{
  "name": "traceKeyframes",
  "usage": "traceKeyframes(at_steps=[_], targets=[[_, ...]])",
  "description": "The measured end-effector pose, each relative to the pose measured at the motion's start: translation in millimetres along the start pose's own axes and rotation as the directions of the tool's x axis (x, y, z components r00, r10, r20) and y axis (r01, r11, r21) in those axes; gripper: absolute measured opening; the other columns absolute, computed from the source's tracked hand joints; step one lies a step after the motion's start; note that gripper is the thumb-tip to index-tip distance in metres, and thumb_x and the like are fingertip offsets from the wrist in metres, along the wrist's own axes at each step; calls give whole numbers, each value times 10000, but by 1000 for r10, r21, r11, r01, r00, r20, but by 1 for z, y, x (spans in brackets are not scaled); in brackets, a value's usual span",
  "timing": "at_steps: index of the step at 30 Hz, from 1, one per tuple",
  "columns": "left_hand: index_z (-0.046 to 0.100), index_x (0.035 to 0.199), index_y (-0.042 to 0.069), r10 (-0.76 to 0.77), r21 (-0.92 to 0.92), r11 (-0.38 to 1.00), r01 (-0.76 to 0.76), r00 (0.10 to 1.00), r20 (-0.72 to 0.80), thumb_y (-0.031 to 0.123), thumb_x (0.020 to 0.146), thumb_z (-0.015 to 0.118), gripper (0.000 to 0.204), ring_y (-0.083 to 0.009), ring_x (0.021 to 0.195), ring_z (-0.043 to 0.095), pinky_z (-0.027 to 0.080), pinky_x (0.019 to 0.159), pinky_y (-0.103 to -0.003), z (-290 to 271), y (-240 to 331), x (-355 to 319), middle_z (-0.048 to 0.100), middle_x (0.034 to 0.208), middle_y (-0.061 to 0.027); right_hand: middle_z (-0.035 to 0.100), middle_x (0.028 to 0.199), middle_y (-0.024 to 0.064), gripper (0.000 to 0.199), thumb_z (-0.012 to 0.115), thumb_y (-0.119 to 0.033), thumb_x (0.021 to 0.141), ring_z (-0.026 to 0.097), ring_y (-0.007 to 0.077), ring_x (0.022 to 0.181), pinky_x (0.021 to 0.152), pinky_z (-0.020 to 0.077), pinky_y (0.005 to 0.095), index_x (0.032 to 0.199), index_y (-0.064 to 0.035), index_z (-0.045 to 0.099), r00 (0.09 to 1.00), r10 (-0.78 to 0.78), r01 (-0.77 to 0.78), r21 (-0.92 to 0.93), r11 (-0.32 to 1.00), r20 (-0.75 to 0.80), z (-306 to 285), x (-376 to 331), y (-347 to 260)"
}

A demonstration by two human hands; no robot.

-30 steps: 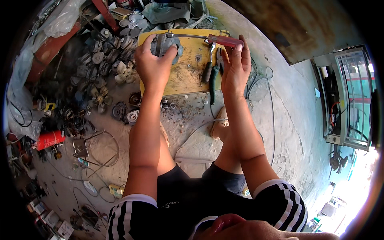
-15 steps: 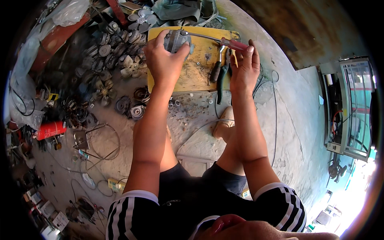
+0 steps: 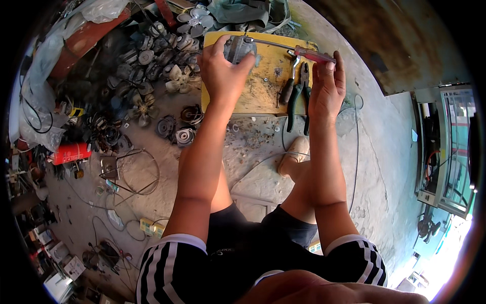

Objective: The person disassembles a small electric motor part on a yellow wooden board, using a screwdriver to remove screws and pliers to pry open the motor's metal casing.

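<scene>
My left hand (image 3: 223,76) is wrapped around a small grey electric motor (image 3: 237,49), holding it on the yellow board (image 3: 258,104). My right hand (image 3: 326,91) grips the red handle of a screwdriver (image 3: 311,53) between thumb and fingers. Its metal shaft runs left across the board, and the tip meets the top of the motor near its thin spindle. Just left of my right hand lie pliers (image 3: 293,104) with dark green handles. Beside them is a tool with a dark handle and bright metal shank (image 3: 288,87). My palm hides part of the motor.
Several old motors (image 3: 147,57) and fan blades (image 3: 179,79) pile up on the left. A red cylinder (image 3: 72,153) lies farther left, near a wire loop (image 3: 144,172). A loose cable (image 3: 356,152) crosses the floor on the right. A glass-fronted cabinet (image 3: 448,147) stands at far right.
The whole view has shifted, so everything appears farther right. My right hand has moved slightly off the pliers, which show more fully. Both hands keep their holds, and the screwdriver tip stays at the motor.
</scene>
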State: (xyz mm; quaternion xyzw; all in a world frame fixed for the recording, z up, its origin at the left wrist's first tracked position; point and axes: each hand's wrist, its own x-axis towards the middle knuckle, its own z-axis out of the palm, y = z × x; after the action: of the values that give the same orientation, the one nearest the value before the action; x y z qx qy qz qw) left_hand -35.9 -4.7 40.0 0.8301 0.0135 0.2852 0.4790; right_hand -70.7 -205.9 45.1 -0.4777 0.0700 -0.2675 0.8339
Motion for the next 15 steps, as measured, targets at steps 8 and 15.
traceKeyframes(at_steps=[8, 15], targets=[[661, 1166, 14, -1, 21, 1000, 1, 1000, 4, 348, 667, 795, 615, -317, 1079, 575, 291, 1131, -463, 0, 5, -4, 647, 1050, -161, 578, 1327, 113, 480, 575, -227, 1023, 569, 211, 1228, 1046, 432, 373, 1453, -64, 436, 988, 128, -127, 15, 992, -89, 12, -7, -11], [656, 1172, 20, 14, 37, 999, -14, 1000, 3, 349, 675, 793, 612, -311, 1079, 577, 273, 1146, -466, 0, 8, -4, 651, 1059, -162, 590, 1293, 58, 547, 599, -327, 1011, 586, 168, 1170, 1024, 436, 370, 1472, -88, 429, 999, 50, -51, 9, 999, 14, 4, -1, -4]])
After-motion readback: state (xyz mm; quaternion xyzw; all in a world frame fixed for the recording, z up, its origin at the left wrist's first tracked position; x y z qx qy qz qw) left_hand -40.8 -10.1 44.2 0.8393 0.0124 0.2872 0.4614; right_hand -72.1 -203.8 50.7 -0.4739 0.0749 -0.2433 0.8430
